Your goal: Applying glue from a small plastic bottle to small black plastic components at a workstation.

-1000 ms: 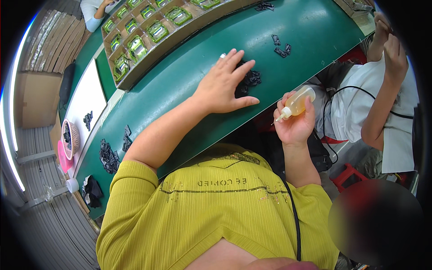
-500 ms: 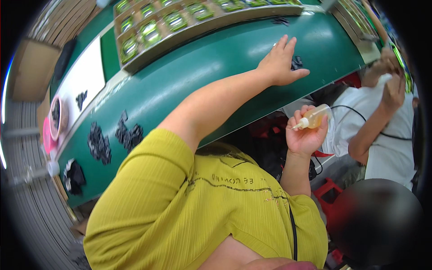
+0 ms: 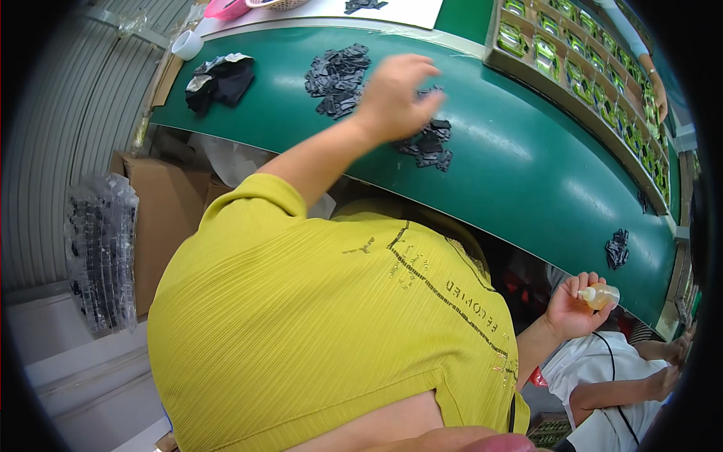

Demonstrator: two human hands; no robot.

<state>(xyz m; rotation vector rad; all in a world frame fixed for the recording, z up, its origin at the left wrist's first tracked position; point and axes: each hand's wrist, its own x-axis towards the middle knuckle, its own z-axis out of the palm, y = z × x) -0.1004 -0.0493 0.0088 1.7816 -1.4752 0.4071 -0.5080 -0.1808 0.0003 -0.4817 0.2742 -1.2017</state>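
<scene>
My left hand (image 3: 398, 98) hovers over the green table between two heaps of small flat black pieces, thumb and fingers apart. It is slightly blurred, and I make out nothing held in it. The larger heap (image 3: 335, 79) lies left of the hand; the smaller heap (image 3: 431, 145) lies just below its fingers and is partly covered by them. Beyond the table's front edge, at the right, my right hand (image 3: 574, 313) is closed around a small translucent squeeze bottle (image 3: 601, 296) with yellowish liquid inside. The bottle lies tilted sideways, its white nozzle pointing left.
A long divided carton (image 3: 506, 64) of green-and-clear packs borders the table's far right. A small black heap (image 3: 617, 249) lies near the right end. Black-and-white cloth (image 3: 220, 81), a white cup (image 3: 187, 46) and a pink basket (image 3: 226, 9) are at left. A co-worker's arm (image 3: 621, 395) shows lower right.
The view has swung left. My left hand has moved from the small heap at the table's right end to the heaps at the left. My right hand still holds the bottle.
</scene>
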